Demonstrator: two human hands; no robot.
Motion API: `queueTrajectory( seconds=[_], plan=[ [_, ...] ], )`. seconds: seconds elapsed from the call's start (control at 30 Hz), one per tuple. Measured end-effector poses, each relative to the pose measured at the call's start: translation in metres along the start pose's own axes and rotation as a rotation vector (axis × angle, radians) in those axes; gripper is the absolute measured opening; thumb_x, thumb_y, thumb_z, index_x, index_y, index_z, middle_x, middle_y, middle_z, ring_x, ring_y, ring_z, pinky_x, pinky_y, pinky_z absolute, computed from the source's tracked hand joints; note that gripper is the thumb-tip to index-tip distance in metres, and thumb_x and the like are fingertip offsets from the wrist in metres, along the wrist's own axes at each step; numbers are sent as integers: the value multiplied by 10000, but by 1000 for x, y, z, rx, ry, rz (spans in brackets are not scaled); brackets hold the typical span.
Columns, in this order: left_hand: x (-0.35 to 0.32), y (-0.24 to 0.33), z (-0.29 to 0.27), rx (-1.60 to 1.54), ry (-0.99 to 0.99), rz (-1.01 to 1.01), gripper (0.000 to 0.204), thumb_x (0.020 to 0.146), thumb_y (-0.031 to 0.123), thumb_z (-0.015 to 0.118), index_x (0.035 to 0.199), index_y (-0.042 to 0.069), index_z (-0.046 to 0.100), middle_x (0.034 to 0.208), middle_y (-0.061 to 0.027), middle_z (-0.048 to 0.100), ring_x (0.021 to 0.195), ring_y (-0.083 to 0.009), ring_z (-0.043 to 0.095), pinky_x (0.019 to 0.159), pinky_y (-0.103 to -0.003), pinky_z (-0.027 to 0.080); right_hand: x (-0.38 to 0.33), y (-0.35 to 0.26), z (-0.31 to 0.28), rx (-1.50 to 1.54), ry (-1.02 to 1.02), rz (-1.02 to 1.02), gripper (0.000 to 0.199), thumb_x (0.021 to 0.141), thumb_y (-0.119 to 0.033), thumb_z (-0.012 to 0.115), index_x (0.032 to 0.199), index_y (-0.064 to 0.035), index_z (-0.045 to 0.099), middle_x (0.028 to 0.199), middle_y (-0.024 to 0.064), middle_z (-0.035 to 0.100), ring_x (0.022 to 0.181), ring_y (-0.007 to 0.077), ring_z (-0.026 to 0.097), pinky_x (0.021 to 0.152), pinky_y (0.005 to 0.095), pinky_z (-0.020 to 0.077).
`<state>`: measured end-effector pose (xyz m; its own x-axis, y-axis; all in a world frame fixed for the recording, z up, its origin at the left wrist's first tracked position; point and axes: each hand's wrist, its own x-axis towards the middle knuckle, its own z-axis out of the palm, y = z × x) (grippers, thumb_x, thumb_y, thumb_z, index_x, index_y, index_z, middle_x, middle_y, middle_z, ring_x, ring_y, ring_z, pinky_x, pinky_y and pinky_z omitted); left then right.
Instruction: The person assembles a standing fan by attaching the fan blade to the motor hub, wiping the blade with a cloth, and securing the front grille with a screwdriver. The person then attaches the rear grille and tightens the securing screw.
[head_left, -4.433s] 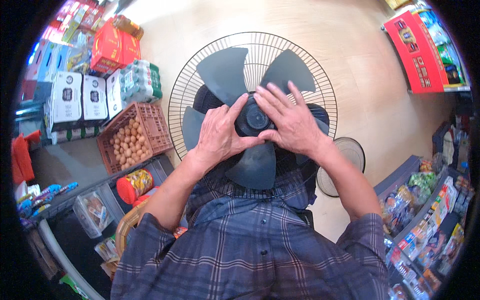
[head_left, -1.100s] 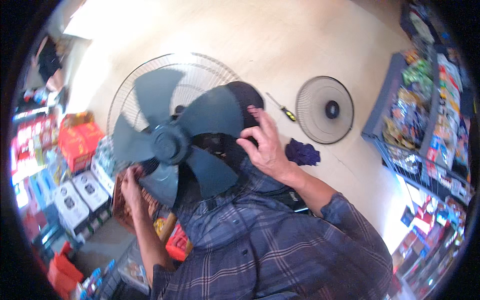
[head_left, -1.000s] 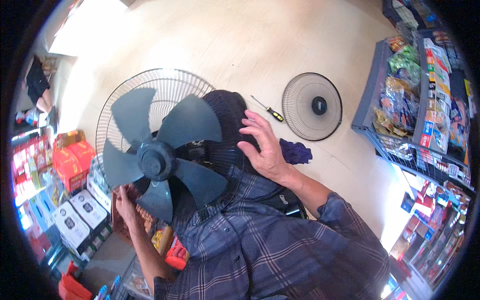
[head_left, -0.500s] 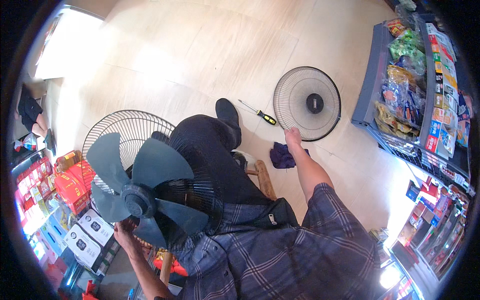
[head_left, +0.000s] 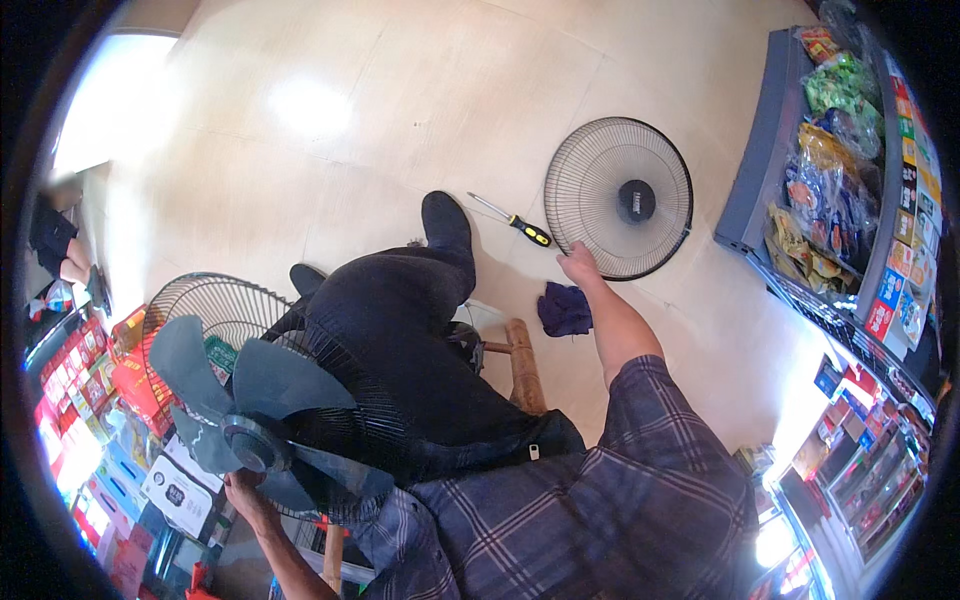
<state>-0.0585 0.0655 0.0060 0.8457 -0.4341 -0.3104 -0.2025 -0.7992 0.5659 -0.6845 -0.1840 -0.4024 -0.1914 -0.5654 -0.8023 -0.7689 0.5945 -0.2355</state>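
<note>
A pale, glossy floor point(head_left: 420, 100) spreads out beyond the fingers, with a grey shop rack point(head_left: 748, 195) of bagged goods well to their right. The right hand point(head_left: 578, 265) is stretched out to the near-left rim of a round wire grille point(head_left: 590, 190) lying on the floor; its fingers look curled in at the edge, but I cannot tell whether they grip it. Near them, up and to the left, lies a screwdriver point(head_left: 529, 231); just below them, a dark cloth point(head_left: 565, 310). The left hand point(head_left: 245, 490) is at the underside of the fan point(head_left: 248, 445) — its fingers go partly behind the bare blades point(head_left: 290, 385), so how far they close is hidden.

The step in hand seems to be picking up the grille while the other hand steadies the fan. The next move probably calls for a sure hold on the rim, then a lift — without letting the fan tip.
</note>
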Motion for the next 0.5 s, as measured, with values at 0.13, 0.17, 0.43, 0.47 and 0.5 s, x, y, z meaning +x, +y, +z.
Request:
queueTrajectory(
  seconds=[0.13, 0.17, 0.43, 0.47, 0.5],
  plan=[
    [7, -3, -5, -8, 54, -102, 71, 805, 43, 627, 755, 11, 588, 777, -122, 624, 725, -256, 598, 639, -392, 459, -8, -1, -13, 151, -156, -107, 533, 818, -289, 651, 1247, 12, 560, 1208, 242, 615, 1127, 365, 593, 958, 419, 471],
    [9, -11, -14, 252, 3, 29, 94, 826, 63, 610, 764, 0, 579, 790, -134, 621, 727, -267, 603, 632, -390, 461, -16, -4, -20, 206, -117, -27, 542, 831, -293, 657, 1283, -14, 549, 1276, 237, 582, 1178, 370, 556, 1002, 414, 444],
    [14, -9, -17, 268, -2, 97, 152, 846, 136, 588, 798, -4, 557, 803, -125, 596, 726, -262, 563, 653, -380, 454, -22, 44, 4, -201, 390, -63, 819, 832, -252, 672, 1526, -124, 256, 1601, 194, 101, 1449, 416, 174, 1152, 510, 237],
    [15, -12, -17, 218, 12, 82, 138, 838, 113, 617, 807, -9, 562, 802, -138, 610, 722, -278, 579, 641, -389, 456, -21, 34, 11, -215, 345, -66, 847, 832, -249, 672, 1540, -128, 223, 1617, 187, 35, 1463, 426, 127, 1165, 520, 213],
    [15, -14, -19, 171, 26, 64, 131, 830, 91, 646, 816, -14, 568, 801, -151, 624, 718, -294, 596, 628, -399, 457, -23, 25, 19, -182, 349, -60, 858, 824, -249, 680, 1543, -144, 222, 1618, 185, 9, 1457, 464, 104, 1179, 509, 191]
  ],
)
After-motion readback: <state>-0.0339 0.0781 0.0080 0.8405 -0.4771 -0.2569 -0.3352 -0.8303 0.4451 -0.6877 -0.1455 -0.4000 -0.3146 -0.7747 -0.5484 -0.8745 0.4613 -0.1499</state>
